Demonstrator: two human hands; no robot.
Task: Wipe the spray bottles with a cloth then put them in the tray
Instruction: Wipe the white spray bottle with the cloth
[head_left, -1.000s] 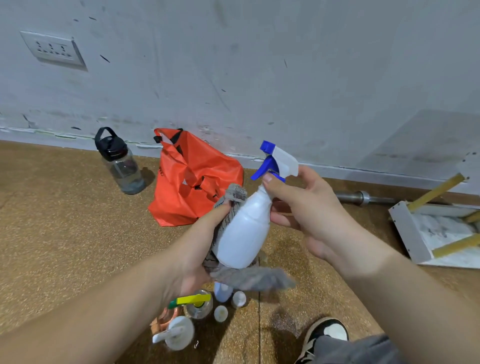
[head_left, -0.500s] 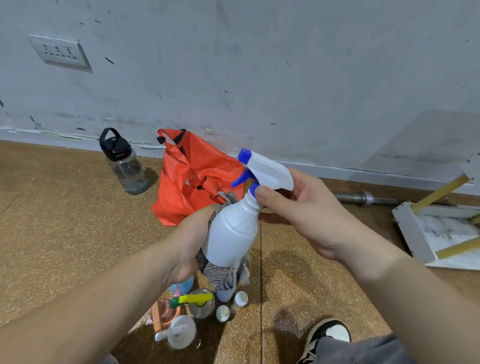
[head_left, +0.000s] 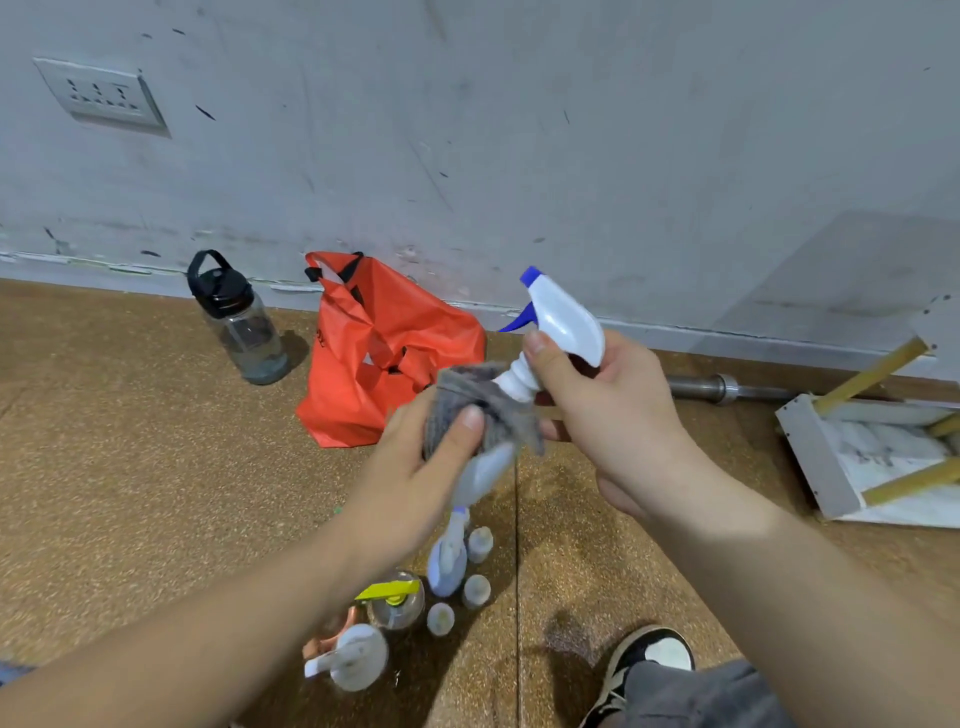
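Wiping a bottle (head_left: 563, 325) held above the floor (head_left: 156, 467).
Right hand (head_left: 608, 410) grips its neck to steady it; left hand (head_left: 415, 467) clasps the cloth (head_left: 467, 405) round its body.

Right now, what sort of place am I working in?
Possibly a gym or workout room: a steel barbell lies along the scuffed wall, a water bottle stands nearby, and the floor looks like speckled rubber matting.

Both bare forearms (head_left: 208, 649) reach up from the lower corners. The left hand (head_left: 426, 467) curls round a crumpled grey cloth (head_left: 457, 402), thumb on top. The right hand (head_left: 613, 415) grips a white plastic spray bottle (head_left: 566, 322) at its neck, fingers apparently curled behind.
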